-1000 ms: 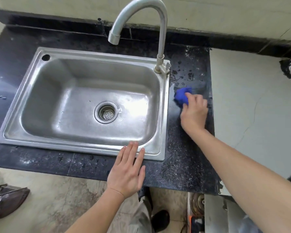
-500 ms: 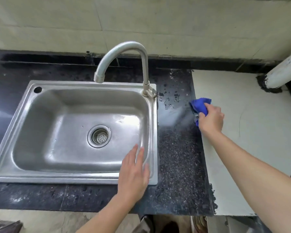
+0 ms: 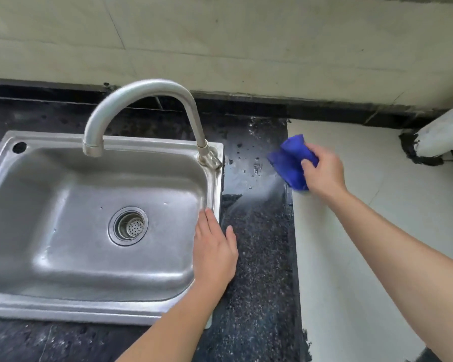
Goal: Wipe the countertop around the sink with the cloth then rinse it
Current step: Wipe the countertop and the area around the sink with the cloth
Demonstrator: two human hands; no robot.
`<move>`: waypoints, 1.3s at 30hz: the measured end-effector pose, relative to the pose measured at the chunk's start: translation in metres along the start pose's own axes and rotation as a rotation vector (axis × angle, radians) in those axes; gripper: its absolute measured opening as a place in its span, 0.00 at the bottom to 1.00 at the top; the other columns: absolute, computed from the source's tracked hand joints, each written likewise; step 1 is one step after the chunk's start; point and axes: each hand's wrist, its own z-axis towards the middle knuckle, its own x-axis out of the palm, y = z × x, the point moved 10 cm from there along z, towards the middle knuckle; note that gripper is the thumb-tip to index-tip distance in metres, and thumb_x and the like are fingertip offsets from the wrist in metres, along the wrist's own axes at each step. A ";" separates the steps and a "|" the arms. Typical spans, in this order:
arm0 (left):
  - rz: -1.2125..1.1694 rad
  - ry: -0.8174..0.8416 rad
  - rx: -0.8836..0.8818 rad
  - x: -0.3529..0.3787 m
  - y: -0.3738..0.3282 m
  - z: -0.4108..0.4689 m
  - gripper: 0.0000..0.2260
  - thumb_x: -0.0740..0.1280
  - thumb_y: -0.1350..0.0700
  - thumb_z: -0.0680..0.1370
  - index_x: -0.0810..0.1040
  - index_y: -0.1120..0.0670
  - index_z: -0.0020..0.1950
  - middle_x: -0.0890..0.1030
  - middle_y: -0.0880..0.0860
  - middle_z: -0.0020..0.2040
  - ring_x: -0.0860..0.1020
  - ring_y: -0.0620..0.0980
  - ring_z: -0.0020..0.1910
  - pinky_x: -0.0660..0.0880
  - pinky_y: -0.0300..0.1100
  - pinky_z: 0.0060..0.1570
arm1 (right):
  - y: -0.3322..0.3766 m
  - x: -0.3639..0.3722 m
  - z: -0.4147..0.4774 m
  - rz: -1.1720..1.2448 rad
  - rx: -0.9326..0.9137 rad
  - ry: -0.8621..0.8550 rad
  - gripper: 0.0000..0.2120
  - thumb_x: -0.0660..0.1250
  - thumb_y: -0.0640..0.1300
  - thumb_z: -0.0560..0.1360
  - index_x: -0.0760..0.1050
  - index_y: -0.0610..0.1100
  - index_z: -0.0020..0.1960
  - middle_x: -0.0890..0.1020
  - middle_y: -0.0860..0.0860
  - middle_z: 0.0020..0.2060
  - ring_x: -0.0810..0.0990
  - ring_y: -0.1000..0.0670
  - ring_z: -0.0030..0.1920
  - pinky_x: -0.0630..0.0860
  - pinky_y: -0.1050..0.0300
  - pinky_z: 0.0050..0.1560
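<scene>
My right hand (image 3: 324, 171) grips a bunched blue cloth (image 3: 289, 162) at the right edge of the black speckled countertop (image 3: 256, 257), where it meets a pale slab. Water drops and a wet smear lie on the counter just left of the cloth. My left hand (image 3: 213, 250) lies flat with straight fingers over the right rim of the steel sink (image 3: 63, 307), its thumb on the counter. The curved tap (image 3: 141, 95) rises from the sink's back right corner, and no water runs from it.
A pale slab (image 3: 377, 244) adjoins the counter on the right. A white pipe (image 3: 442, 131) enters at the far right with black sealant round its base. A tiled wall stands behind. The sink's drain strainer (image 3: 128, 226) sits mid-basin.
My right hand has carried the cloth from the counter beside the sink toward the back right edge by the slab. My left hand has shifted from the sink's front rim to its right rim.
</scene>
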 end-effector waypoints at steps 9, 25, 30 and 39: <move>0.060 -0.021 -0.005 -0.001 -0.003 0.000 0.27 0.53 0.50 0.79 0.66 0.70 0.70 0.72 0.68 0.66 0.73 0.65 0.64 0.71 0.55 0.63 | 0.046 0.070 -0.115 -0.023 -0.557 0.373 0.23 0.65 0.32 0.67 0.79 0.45 0.59 0.80 0.51 0.55 0.76 0.45 0.52 0.73 0.52 0.54; 0.085 -0.042 -0.010 0.000 -0.001 0.000 0.27 0.53 0.49 0.80 0.65 0.69 0.71 0.72 0.66 0.66 0.72 0.63 0.64 0.73 0.54 0.63 | 0.079 0.093 -0.065 -0.019 -0.560 0.426 0.21 0.64 0.32 0.69 0.78 0.43 0.61 0.80 0.46 0.55 0.75 0.43 0.54 0.67 0.56 0.59; 0.075 -0.041 -0.011 0.001 0.000 0.001 0.27 0.52 0.49 0.80 0.65 0.68 0.71 0.71 0.65 0.68 0.72 0.63 0.66 0.72 0.55 0.63 | 0.042 0.033 0.040 0.097 -0.136 0.167 0.16 0.63 0.33 0.69 0.79 0.42 0.55 0.82 0.43 0.49 0.78 0.44 0.50 0.72 0.55 0.52; 0.058 -0.046 -0.005 0.002 0.002 -0.001 0.27 0.53 0.48 0.80 0.63 0.66 0.72 0.69 0.63 0.70 0.70 0.60 0.68 0.71 0.52 0.65 | 0.094 0.107 0.072 -0.267 -0.234 0.022 0.16 0.60 0.41 0.78 0.71 0.38 0.64 0.71 0.40 0.62 0.67 0.38 0.61 0.65 0.47 0.58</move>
